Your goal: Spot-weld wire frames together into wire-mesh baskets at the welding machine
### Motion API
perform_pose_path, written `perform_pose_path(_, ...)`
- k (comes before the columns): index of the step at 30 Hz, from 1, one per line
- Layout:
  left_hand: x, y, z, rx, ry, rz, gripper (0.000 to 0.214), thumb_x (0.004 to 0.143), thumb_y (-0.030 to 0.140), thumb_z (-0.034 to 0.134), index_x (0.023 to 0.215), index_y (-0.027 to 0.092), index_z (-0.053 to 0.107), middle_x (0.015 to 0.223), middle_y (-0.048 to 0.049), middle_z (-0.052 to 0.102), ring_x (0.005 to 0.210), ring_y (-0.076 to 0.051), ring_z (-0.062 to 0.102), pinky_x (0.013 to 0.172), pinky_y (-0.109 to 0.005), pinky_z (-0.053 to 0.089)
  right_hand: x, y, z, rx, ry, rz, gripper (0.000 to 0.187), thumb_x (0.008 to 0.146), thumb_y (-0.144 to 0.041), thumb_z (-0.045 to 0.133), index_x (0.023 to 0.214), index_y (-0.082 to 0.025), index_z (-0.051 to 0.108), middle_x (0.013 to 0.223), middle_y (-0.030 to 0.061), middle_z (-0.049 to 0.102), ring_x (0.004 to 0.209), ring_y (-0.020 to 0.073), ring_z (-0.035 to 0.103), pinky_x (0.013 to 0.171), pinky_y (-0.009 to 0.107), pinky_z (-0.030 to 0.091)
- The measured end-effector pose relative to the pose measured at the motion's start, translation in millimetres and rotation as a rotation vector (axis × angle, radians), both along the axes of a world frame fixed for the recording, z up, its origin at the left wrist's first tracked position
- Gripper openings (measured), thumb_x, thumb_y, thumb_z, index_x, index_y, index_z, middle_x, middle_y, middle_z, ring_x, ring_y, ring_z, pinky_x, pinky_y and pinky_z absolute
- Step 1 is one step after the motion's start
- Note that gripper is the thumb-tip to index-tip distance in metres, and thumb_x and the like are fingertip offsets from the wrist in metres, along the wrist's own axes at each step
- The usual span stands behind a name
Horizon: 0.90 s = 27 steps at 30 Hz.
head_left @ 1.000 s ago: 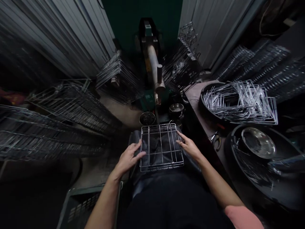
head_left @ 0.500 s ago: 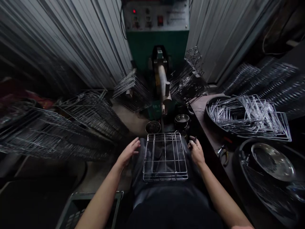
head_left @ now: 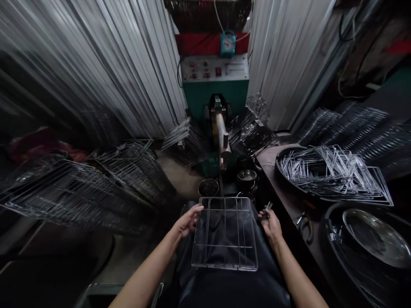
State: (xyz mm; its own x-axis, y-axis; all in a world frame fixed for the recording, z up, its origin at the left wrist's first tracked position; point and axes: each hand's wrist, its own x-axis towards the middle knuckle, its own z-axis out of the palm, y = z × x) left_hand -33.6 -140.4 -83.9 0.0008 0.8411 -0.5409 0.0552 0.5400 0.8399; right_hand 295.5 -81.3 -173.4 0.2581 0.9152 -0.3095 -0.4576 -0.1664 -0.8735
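Note:
A square wire grid rack lies flat on my lap. My left hand grips its left edge near the far corner, fingers curled round the wire. My right hand sits just off the rack's right edge, closed on a few short metal pieces that stick up between the fingers. Straight ahead stands a green welding machine with a horizontal arm pointing toward me.
Stacks of wire racks fill the floor at left and lean beside the machine. A bench at right holds a black tub of bent wire frames, pliers and a metal dish. Two small bowls sit below the arm.
My head has tilted up, showing the machine's control panel and clock. My left hand went back onto the rack's left edge. My right hand now holds short metal pieces.

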Motion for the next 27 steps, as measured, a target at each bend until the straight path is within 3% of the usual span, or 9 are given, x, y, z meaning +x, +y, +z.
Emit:
perform_pose_path(4, 3, -29, 10.0, 0.069, -0.239, 0.067, 0.066, 0.069, 0.047, 0.055, 0.13, 0.026, 0.037, 0.109, -0.0086, 0.057, 0.097, -0.021, 0.057, 0.064, -0.027, 0.044, 1, -6, 18.1, -0.02, 0.078, 0.02, 0.025, 0.058, -0.031, 0.065, 0.077, -0.021, 0.052, 0.061, -0.0049, 0.052, 0.051, 0.0106, 0.052, 0.047, 0.025, 0.046)
perform_pose_path(7, 4, -42, 25.9, 0.216, -0.201, 0.106, 0.076, 0.064, 0.044, 0.06, 0.131, 0.021, 0.033, 0.115, -0.0125, 0.054, 0.102, -0.024, 0.056, 0.069, -0.03, 0.046, 0, -13, 24.8, 0.056, -0.089, -0.022, 0.032, 0.057, -0.036, 0.069, 0.082, -0.019, 0.057, 0.063, -0.0043, 0.057, 0.05, 0.0105, 0.052, 0.043, 0.022, 0.041)
perform_pose_path(9, 3, -46, 47.7, 0.368, -0.148, 0.118, 0.083, 0.06, 0.044, 0.063, 0.131, 0.018, 0.029, 0.12, -0.0147, 0.053, 0.108, -0.026, 0.053, 0.08, -0.034, 0.047, 3, -20, 21.8, 0.112, -0.261, -0.078, 0.036, 0.058, -0.04, 0.07, 0.085, -0.018, 0.061, 0.068, -0.0015, 0.062, 0.057, 0.0132, 0.056, 0.048, 0.024, 0.044)
perform_pose_path(13, 2, -45, 104.3, 0.756, 0.282, 0.106, 0.086, 0.054, 0.046, 0.073, 0.127, 0.018, 0.036, 0.13, -0.0143, 0.046, 0.121, -0.028, 0.044, 0.099, -0.041, 0.038, 20, -36, 5.8, 0.165, -0.646, 0.008, 0.033, 0.064, -0.045, 0.065, 0.082, -0.018, 0.066, 0.082, 0.0057, 0.069, 0.079, 0.0224, 0.063, 0.071, 0.035, 0.05)
perform_pose_path(16, 7, -31, 127.0, 0.992, 0.771, 0.052, 0.078, 0.054, 0.046, 0.074, 0.12, 0.018, 0.044, 0.133, -0.0144, 0.043, 0.125, -0.031, 0.038, 0.105, -0.049, 0.028, 27, -42, 9.9, 0.14, -0.81, 0.111, 0.032, 0.066, -0.049, 0.06, 0.076, -0.02, 0.067, 0.079, 0.0055, 0.07, 0.08, 0.0254, 0.064, 0.076, 0.041, 0.049)
perform_pose_path(19, 15, -8, 121.2, 1.085, 1.091, -0.121, 0.074, 0.054, 0.042, 0.074, 0.117, 0.015, 0.048, 0.134, -0.0192, 0.042, 0.127, -0.037, 0.034, 0.106, -0.057, 0.018, 17, -39, 46.6, 0.19, -0.867, 0.234, 0.03, 0.069, -0.047, 0.057, 0.077, -0.02, 0.066, 0.08, 0.0055, 0.07, 0.081, 0.0245, 0.064, 0.077, 0.039, 0.048)
perform_pose_path(21, 19, 8, 109.1, 1.061, 1.191, -0.248, 0.073, 0.054, 0.039, 0.074, 0.118, 0.015, 0.05, 0.136, -0.0207, 0.04, 0.127, -0.04, 0.033, 0.105, -0.06, 0.016, -1, -34, 84.1, 0.302, -0.885, 0.434, 0.026, 0.073, -0.041, 0.057, 0.085, -0.02, 0.066, 0.086, 0.0049, 0.069, 0.084, 0.0217, 0.063, 0.078, 0.034, 0.047)
perform_pose_path(24, 24, 27, 91.2, 1.008, 1.226, -0.367, 0.075, 0.053, 0.04, 0.074, 0.12, 0.016, 0.05, 0.137, -0.0208, 0.039, 0.127, -0.041, 0.032, 0.104, -0.06, 0.018, -36, -20, 134.5, 0.446, -0.942, 0.73, 0.022, 0.07, -0.028, 0.062, 0.091, -0.021, 0.062, 0.085, 0.0008, 0.067, 0.08, 0.0172, 0.06, 0.073, 0.028, 0.045)
perform_pose_path(27, 28, 38, 79.9, 0.973, 1.212, -0.437, 0.077, 0.052, 0.039, 0.074, 0.122, 0.016, 0.051, 0.136, -0.0215, 0.039, 0.127, -0.041, 0.032, 0.103, -0.058, 0.021, -71, -2, 153.6, 0.438, -1.007, 0.841, 0.017, 0.063, -0.019, 0.064, 0.078, -0.02, 0.058, 0.07, -0.0038, 0.06, 0.067, 0.0132, 0.054, 0.061, 0.023, 0.04)
